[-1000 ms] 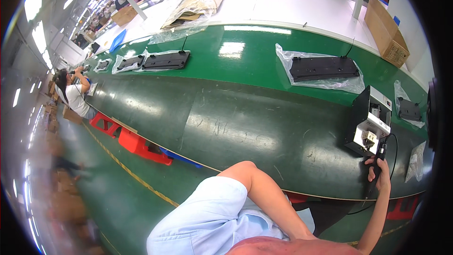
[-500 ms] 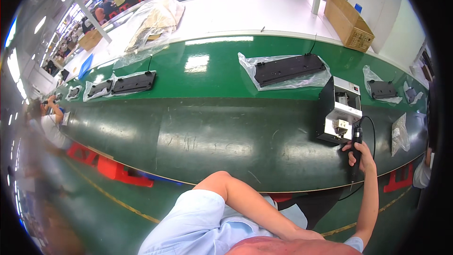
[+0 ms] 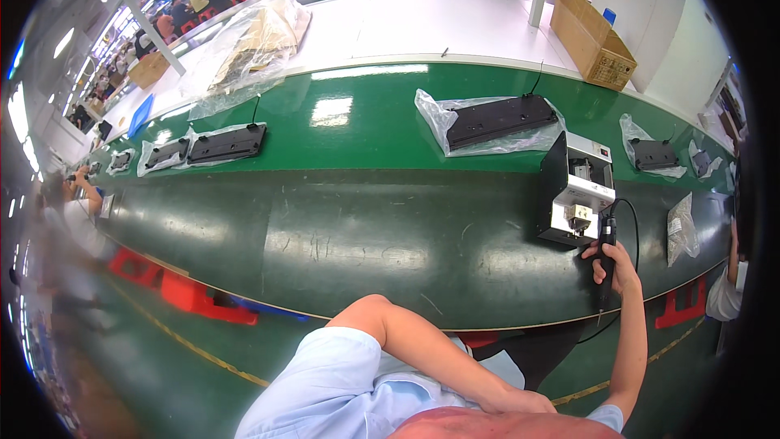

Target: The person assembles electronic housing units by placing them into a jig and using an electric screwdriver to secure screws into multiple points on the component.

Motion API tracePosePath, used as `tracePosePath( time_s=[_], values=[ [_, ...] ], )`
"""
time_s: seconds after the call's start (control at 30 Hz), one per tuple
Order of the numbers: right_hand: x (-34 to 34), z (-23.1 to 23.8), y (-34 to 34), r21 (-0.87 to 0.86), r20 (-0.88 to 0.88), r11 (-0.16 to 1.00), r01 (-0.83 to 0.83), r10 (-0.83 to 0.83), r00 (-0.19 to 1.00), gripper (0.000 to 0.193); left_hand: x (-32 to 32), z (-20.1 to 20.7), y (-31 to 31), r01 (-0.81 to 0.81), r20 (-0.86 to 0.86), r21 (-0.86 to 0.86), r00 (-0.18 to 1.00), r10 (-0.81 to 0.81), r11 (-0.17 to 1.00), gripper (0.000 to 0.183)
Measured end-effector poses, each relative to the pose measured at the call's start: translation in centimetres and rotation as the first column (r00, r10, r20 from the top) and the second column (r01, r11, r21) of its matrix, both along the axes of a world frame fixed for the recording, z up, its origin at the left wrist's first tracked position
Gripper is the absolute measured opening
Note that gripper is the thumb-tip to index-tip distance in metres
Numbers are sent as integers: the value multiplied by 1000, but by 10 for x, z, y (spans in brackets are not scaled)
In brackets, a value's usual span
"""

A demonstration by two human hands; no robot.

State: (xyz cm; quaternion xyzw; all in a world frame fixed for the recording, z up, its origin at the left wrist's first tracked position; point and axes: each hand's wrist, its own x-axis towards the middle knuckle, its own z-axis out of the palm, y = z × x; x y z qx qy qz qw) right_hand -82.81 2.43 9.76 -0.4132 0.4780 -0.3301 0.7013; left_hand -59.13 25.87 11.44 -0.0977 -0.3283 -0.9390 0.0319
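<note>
My right hand is wrapped around a black electric screwdriver, held upright with its thin bit pointing down past the bench's near edge. The screwdriver's upper end is beside a black and silver screw feeder on the bench, and a black cable curves away behind my hand. My left arm is bent across my body, with the elbow over the bench edge. The left hand lies close against my chest, its fingers hidden.
Black flat panels with thin antenna-like wires lie on plastic bags along the green strip. A clear bag of small parts is at right. Beyond stand a cardboard box and wrapped cardboard. Red stools and a co-worker are left.
The view has shifted slightly, so most things sit a little further left. My right hand keeps its hold on the screwdriver, and my left arm stays bent.
</note>
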Motion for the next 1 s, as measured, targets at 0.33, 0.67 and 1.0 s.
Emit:
tracePosePath(
  time_s=[0.33,0.67,1.0],
  values=[
    [1,0,0,-3,-3,1000,2,-2,1000,40,0,0,1,5,-4,23,1000,-5,1000,26],
    [-2,-2,0,5,16,1000,9,-9,1000,39,4,1,-4,-14,-3,35,1000,14,999,25],
    [-1,-5,0,3,-9,1000,-5,5,1000,40,4,-2,-5,-29,6,49,1000,28,998,25]
  ],
)
